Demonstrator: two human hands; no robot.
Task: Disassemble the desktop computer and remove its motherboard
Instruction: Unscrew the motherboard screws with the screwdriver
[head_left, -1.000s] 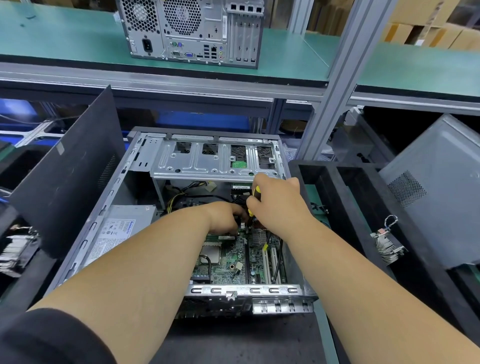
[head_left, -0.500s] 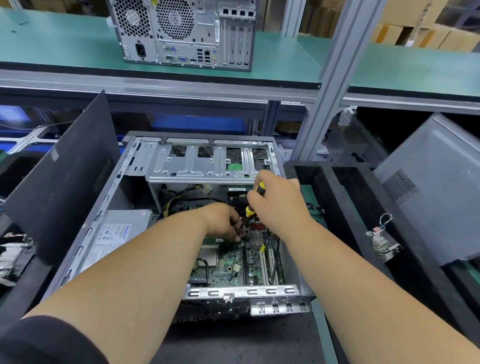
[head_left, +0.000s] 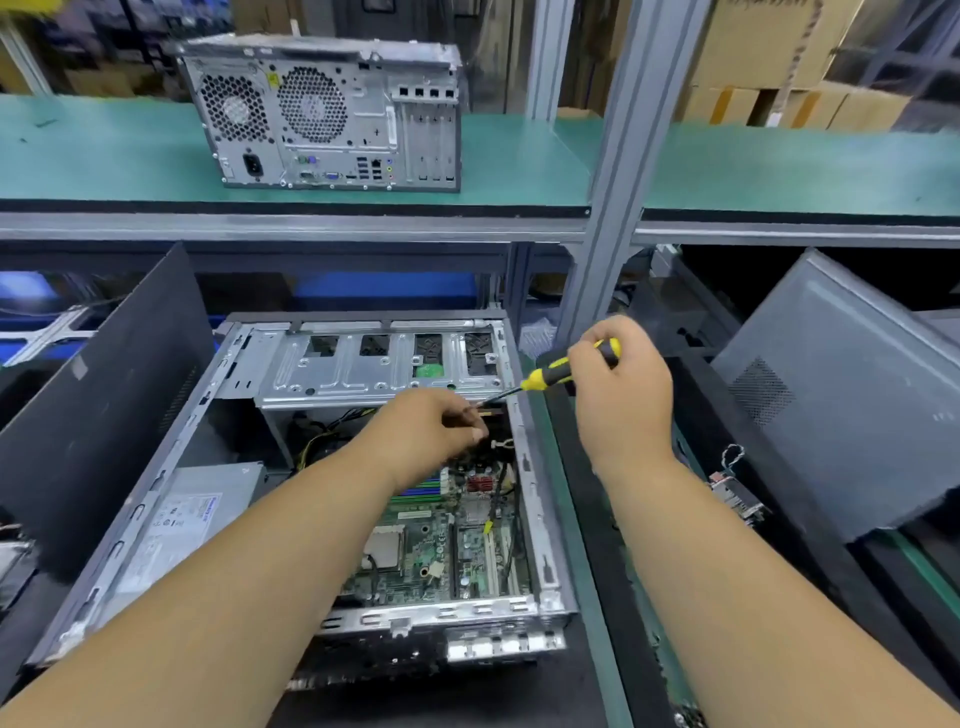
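Two dark flat side panels flank the work: one (head_left: 98, 405) leans at the left, a grey perforated one (head_left: 831, 395) at the right. Between them lies the opened desktop case (head_left: 540, 519), bare sheet metal, with the power supply (head_left: 187, 519) left of the green motherboard (head_left: 431, 545). The left hand (head_left: 436, 431), fingers curled, reaches under the drive cage (head_left: 379, 364); what it holds is hidden. The right hand (head_left: 618, 395) grips a yellow-and-black screwdriver (head_left: 561, 371), tip slanting towards the left hand's fingers. A closed tower (head_left: 327, 114) stands on the green shelf (head_left: 519, 156) behind.

Left hand (head_left: 434, 431) hides the screwdriver (head_left: 558, 371) tip.
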